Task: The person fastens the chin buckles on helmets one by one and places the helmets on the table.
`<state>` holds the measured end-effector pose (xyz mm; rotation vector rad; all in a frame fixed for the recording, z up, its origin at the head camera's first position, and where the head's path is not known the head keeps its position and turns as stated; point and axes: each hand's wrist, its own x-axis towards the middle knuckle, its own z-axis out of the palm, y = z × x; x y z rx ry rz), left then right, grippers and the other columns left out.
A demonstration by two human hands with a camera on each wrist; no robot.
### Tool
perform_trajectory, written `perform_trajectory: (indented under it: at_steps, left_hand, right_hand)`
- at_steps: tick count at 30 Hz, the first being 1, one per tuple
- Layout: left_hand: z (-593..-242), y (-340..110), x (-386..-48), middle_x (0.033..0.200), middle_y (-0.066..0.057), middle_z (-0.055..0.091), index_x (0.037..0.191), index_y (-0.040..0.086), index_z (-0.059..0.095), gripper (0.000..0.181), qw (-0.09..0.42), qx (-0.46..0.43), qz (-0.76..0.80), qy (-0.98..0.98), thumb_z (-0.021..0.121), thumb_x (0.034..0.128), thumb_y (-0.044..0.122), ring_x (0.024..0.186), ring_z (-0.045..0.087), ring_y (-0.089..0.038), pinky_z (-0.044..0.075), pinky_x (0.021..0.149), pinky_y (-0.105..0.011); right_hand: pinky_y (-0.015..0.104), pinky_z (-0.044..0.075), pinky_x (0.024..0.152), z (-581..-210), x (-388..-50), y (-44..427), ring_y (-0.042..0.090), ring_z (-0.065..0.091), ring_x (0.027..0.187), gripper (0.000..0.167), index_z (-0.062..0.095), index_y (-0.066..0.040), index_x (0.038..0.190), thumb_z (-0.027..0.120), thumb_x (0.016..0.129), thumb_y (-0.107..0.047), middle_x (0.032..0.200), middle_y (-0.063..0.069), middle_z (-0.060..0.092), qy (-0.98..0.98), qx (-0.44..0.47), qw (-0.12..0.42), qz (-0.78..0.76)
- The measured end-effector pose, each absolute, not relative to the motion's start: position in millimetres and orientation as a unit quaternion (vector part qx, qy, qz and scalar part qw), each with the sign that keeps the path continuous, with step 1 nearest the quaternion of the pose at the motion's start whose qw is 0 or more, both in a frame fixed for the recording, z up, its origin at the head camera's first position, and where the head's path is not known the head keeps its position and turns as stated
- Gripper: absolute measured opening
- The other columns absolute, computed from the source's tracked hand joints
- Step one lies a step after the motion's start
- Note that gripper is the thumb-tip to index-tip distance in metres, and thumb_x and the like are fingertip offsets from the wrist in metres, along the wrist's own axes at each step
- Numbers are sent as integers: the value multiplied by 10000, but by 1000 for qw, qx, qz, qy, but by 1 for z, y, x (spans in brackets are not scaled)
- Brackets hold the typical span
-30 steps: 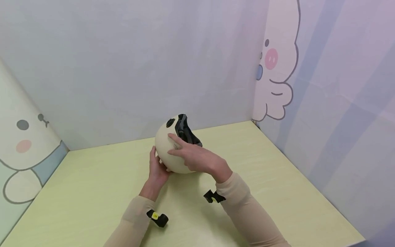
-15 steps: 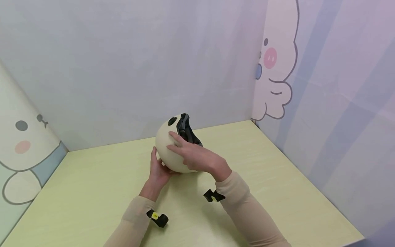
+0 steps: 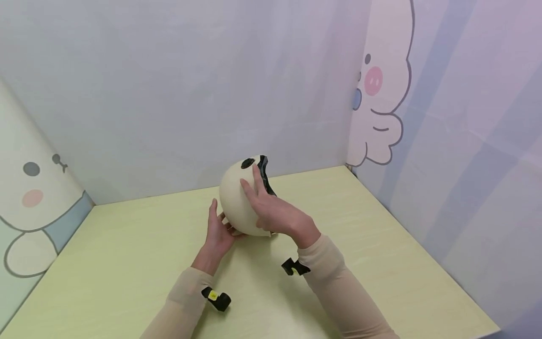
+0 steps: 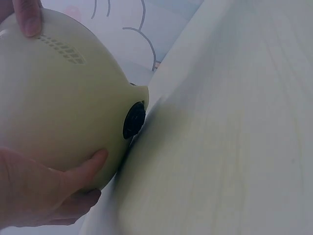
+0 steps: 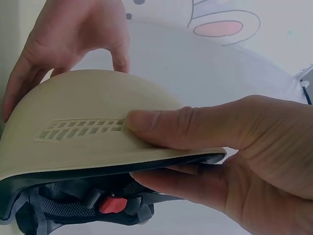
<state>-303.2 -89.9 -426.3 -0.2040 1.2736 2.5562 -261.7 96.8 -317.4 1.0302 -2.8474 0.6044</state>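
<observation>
A cream helmet (image 3: 237, 200) stands tilted on its side over the table, its crown to the left. My left hand (image 3: 219, 235) cups the crown from below, fingers spread and curved round it. With my right hand (image 3: 277, 213) I grip the rim: in the right wrist view the thumb presses beside the vent grille (image 5: 80, 129), and fingers lie under the edge. Below that edge show dark straps and a red buckle (image 5: 113, 204). A black round piece (image 4: 134, 120) on the shell is close to the tabletop in the left wrist view. Most of the lining is hidden in the head view.
The pale yellow table (image 3: 139, 263) meets a grey-white backdrop (image 3: 178, 94) behind the helmet. Side panels carry cartoon animals, one (image 3: 381, 94) at the right. Black wrist mounts (image 3: 216, 300) sit on both sleeves.
The helmet has turned, its opening facing farther right and away, so less black lining shows. My right hand's visible fingers now point more upward. My left hand stays under the crown.
</observation>
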Motion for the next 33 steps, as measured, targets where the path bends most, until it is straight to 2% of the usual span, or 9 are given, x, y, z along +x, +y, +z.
perform_trajectory:
  at_steps: [3,6,8,11,16,22,27,29,33]
  left_hand:
    - [-426,-89,-303,1561,-276,198,1606,126,59,991,137,-74,884,441,409,919,749,1438,230,-407,178,1109,-691]
    - [-426,-88,-303,1547,-267,228,1600,130,102,967,135,-81,884,441,425,921,739,1427,254,-401,196,1108,-684]
    - [-425,-88,-304,1551,-264,223,1602,131,95,957,136,-83,884,439,422,929,729,1429,253,-405,199,1110,-678]
    - [-425,-90,-305,1571,-247,195,1606,137,79,983,144,-99,893,416,443,917,736,1445,227,-401,183,1125,-662]
    - [-426,-95,-304,1611,-212,105,1613,140,12,1063,157,-117,897,396,457,884,772,1478,153,-380,138,1144,-646]
    - [-423,-95,-303,1614,-205,64,1611,150,-19,1071,157,-117,896,398,460,884,773,1482,123,-390,112,1134,-671]
    - [-422,-95,-304,1616,-214,41,1594,173,-46,1042,159,-104,903,385,462,896,757,1488,93,-407,68,1116,-707]
    - [-422,-94,-304,1617,-217,43,1588,187,-31,1023,159,-101,906,380,467,896,753,1488,98,-406,62,1122,-698]
    - [-422,-93,-305,1614,-189,80,1586,179,22,1032,166,-105,904,379,484,874,766,1473,143,-382,101,1150,-640]
  right_hand:
    - [202,463,538,-317,-262,97,191,610,670,1023,41,-40,1601,693,830,129,1551,212,-359,-926,322,15,198]
    - [213,494,633,-317,-262,98,269,658,1001,1037,21,-22,1595,723,839,89,1568,244,-304,-929,318,11,189]
    - [220,499,717,-316,-263,98,298,576,1213,1047,15,-3,1588,742,838,68,1580,261,-265,-929,323,17,178]
    - [244,503,764,-316,-263,99,324,449,1357,1041,3,14,1582,727,837,85,1589,251,-251,-925,333,17,182]
    - [235,497,793,-316,-264,98,323,391,1400,1028,-2,17,1580,718,849,80,1591,234,-261,-917,344,9,201]
    - [233,502,778,-316,-263,98,310,549,1248,1028,-2,10,1583,722,855,68,1593,221,-267,-912,338,1,231]
    - [249,500,789,-316,-263,99,304,590,1174,1013,-8,-1,1585,714,877,39,1598,209,-264,-908,336,-2,250]
    - [252,499,795,-316,-263,99,307,586,1183,1010,-11,-6,1586,711,882,32,1599,203,-265,-907,335,-3,256]
    - [252,496,807,-317,-264,98,321,502,1301,1013,-17,-14,1587,710,884,29,1601,192,-270,-905,334,-4,265]
